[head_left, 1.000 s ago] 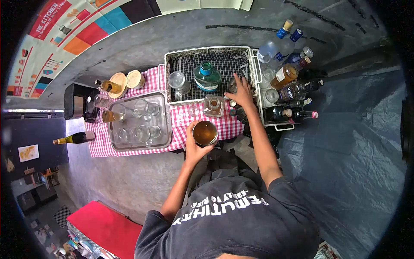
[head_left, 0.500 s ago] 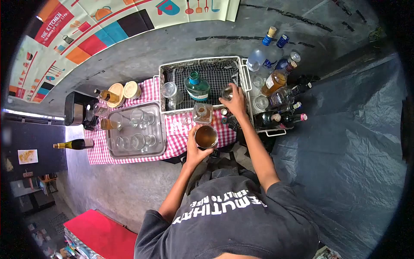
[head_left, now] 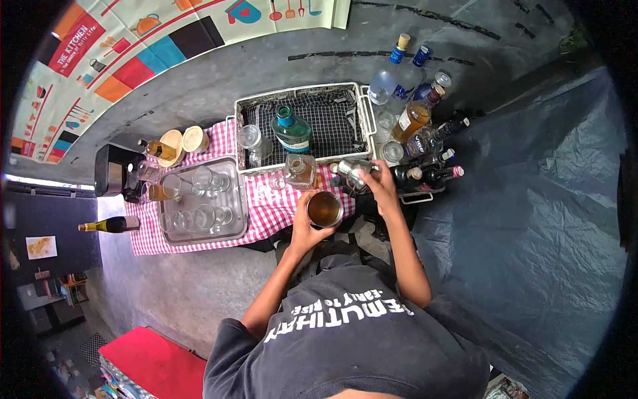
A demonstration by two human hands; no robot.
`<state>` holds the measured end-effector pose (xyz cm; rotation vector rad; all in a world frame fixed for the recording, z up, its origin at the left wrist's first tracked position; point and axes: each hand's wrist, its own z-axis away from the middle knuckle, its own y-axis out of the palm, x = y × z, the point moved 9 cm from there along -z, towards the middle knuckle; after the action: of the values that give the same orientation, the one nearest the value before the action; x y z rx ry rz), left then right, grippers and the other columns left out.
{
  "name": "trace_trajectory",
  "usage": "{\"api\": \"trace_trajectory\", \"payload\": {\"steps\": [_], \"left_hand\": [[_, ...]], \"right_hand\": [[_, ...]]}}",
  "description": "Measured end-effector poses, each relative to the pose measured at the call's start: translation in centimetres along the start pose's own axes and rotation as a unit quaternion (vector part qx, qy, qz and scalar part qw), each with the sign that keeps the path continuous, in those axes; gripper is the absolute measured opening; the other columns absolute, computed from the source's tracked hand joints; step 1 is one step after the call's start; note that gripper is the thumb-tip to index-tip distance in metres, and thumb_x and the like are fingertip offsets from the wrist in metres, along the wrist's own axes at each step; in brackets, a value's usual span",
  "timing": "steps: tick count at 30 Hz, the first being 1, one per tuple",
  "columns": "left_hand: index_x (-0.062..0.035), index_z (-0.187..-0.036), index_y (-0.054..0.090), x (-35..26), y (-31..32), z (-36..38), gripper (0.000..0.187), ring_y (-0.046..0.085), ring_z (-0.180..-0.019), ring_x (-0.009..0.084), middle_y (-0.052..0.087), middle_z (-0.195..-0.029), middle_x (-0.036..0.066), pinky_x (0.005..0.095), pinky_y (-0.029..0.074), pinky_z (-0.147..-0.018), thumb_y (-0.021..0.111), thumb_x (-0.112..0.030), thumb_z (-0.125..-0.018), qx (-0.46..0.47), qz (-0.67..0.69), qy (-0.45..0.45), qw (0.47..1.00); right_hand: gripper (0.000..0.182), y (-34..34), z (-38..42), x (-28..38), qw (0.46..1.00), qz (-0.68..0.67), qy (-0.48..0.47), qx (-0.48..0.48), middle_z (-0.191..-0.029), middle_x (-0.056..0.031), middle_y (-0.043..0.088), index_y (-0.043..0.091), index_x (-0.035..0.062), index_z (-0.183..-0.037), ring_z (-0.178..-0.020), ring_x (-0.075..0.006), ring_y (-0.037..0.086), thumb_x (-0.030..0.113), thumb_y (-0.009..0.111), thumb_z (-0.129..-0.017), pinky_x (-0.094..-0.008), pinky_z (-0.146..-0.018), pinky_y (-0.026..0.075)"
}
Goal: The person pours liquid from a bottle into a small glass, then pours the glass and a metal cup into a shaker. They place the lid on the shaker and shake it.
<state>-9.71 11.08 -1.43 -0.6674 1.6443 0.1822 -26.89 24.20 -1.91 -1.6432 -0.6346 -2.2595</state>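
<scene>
My left hand [head_left: 307, 226] is wrapped round a glass of brown liquid [head_left: 325, 209] near the table's front edge. To its right, my right hand [head_left: 381, 185] grips a small clear glass vessel [head_left: 355, 169], tilted on its side with its narrow end to the left. The two vessels are apart. Just behind the brown drink stands a square glass bottle [head_left: 300, 171], with a small glass [head_left: 277, 181] beside it. A green bottle [head_left: 291, 131] and an upturned clear glass [head_left: 255, 142] stand in the white wire basket [head_left: 306, 88].
A metal tray [head_left: 244, 223] with several glasses lies on the checked cloth [head_left: 274, 211] at left. Several bottles, one amber [head_left: 412, 121], crowd the right side. A dark wine bottle [head_left: 109, 225] and two round tubs [head_left: 195, 139] are farther left.
My right hand has come out of the basket toward me with the small glass vessel, now tilted and nearer the brown drink. The view has shifted slightly.
</scene>
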Motion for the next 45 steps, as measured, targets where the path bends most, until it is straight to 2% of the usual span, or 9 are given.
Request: {"api": "trace_trajectory", "payload": {"steps": [5, 9, 12, 16, 29, 34, 39, 41, 45], "left_hand": [[0.0016, -0.134, 0.035, -1.1, 0.9, -0.1, 0.09, 0.055, -0.118, 0.0286, 0.052, -0.125, 0.017, 0.0368, 0.042, -0.101, 0.085, -0.014, -0.06, 0.006, -0.009, 0.009, 1.0], [0.0017, -0.133, 0.036, -0.8, 1.5, 0.1, 0.09, 0.056, -0.117, 0.0278, 0.053, -0.124, 0.016, 0.0366, 0.043, -0.1, 0.085, -0.015, -0.06, 0.005, 0.024, 0.012, 1.0], [0.0016, -0.133, 0.036, -0.2, 1.8, 0.4, 0.09, 0.056, -0.116, 0.0274, 0.053, -0.124, 0.016, 0.0368, 0.043, -0.1, 0.086, -0.017, -0.06, 0.005, 0.021, 0.004, 1.0], [0.0016, -0.133, 0.037, -0.8, 1.7, 0.1, 0.09, 0.056, -0.116, 0.0276, 0.054, -0.125, 0.017, 0.0369, 0.043, -0.1, 0.086, -0.018, -0.06, 0.008, 0.017, -0.015, 1.0], [0.0013, -0.131, 0.038, -1.3, 0.6, -0.3, 0.087, 0.055, -0.119, 0.027, 0.053, -0.126, 0.017, 0.0361, 0.042, -0.101, 0.087, -0.018, -0.061, 0.009, 0.028, 0.001, 1.0], [0.0015, -0.135, 0.036, -1.0, -0.1, 0.3, 0.091, 0.054, -0.119, 0.0277, 0.053, -0.127, 0.016, 0.0369, 0.041, -0.102, 0.086, -0.017, -0.061, 0.014, 0.024, -0.001, 1.0], [0.0021, -0.135, 0.036, -1.2, -1.5, 0.6, 0.093, 0.053, -0.12, 0.0259, 0.052, -0.127, 0.015, 0.0364, 0.039, -0.104, 0.087, -0.019, -0.06, 0.036, 0.046, 0.018, 0.998], [0.0022, -0.134, 0.037, -1.2, -2.2, 0.7, 0.093, 0.054, -0.119, 0.0252, 0.053, -0.126, 0.015, 0.036, 0.04, -0.103, 0.088, -0.02, -0.06, 0.045, 0.052, 0.021, 0.997], [0.0023, -0.134, 0.039, -1.9, -4.1, 1.0, 0.094, 0.054, -0.117, 0.0253, 0.053, -0.124, 0.015, 0.0359, 0.04, -0.102, 0.088, -0.021, -0.058, 0.056, 0.067, 0.016, 0.996]], "right_hand": [[0.047, -1.2, 2.9, -3.2, 0.98, -0.164, 0.114, -0.022, -0.103, -0.0066, 0.059, 0.05, 0.0092, -0.11, -0.095, -0.0177, 0.059, 0.033, 0.077, -0.08, -0.0403, -0.08, 0.049], [0.042, -0.6, 4.1, -3.9, 0.966, -0.219, 0.134, 0.027, -0.118, -0.0115, 0.06, 0.054, 0.0123, -0.115, -0.113, -0.0298, 0.058, 0.041, 0.068, -0.086, -0.0501, -0.099, 0.045], [0.049, 0.4, 4.6, -3.7, 0.94, -0.302, 0.148, 0.053, -0.119, -0.0133, 0.059, 0.052, 0.0076, -0.118, -0.108, -0.0286, 0.06, 0.037, 0.071, -0.084, -0.0485, -0.101, 0.044], [0.06, 0.7, 4.9, -3.9, 0.925, -0.338, 0.162, 0.059, -0.125, -0.0161, 0.058, 0.048, 0.0044, -0.128, -0.12, -0.0328, 0.053, 0.043, 0.067, -0.085, -0.0486, -0.106, 0.038], [0.054, 1.5, 5.3, -3.5, 0.923, -0.354, 0.136, 0.065, -0.126, -0.013, 0.058, 0.053, 0.001, -0.125, -0.118, -0.0274, 0.054, 0.034, 0.067, -0.084, -0.0451, -0.104, 0.042], [0.045, 1.8, 5.7, -3.2, 0.924, -0.363, 0.116, 0.014, -0.123, -0.0122, 0.061, 0.056, 0.0037, -0.121, -0.117, -0.026, 0.057, 0.031, 0.065, -0.086, -0.0436, -0.101, 0.045], [0.041, 3.7, 6.5, -1.6, 0.945, -0.32, 0.066, -0.01, -0.122, -0.0112, 0.06, 0.054, 0.0081, -0.121, -0.114, -0.0242, 0.058, 0.028, 0.063, -0.087, -0.04, -0.096, 0.048], [0.043, 5.5, 7.1, 1.3, 0.977, -0.212, -0.014, 0.032, -0.122, -0.0127, 0.058, 0.049, 0.0088, -0.12, -0.109, -0.0226, 0.059, 0.023, 0.064, -0.082, -0.0374, -0.094, 0.049], [0.052, 8.9, 8.4, 3.1, 0.983, -0.168, -0.053, 0.054, -0.12, -0.0147, 0.055, 0.044, 0.0089, -0.12, -0.105, -0.0203, 0.058, 0.016, 0.069, -0.075, -0.0343, -0.092, 0.048]]}}
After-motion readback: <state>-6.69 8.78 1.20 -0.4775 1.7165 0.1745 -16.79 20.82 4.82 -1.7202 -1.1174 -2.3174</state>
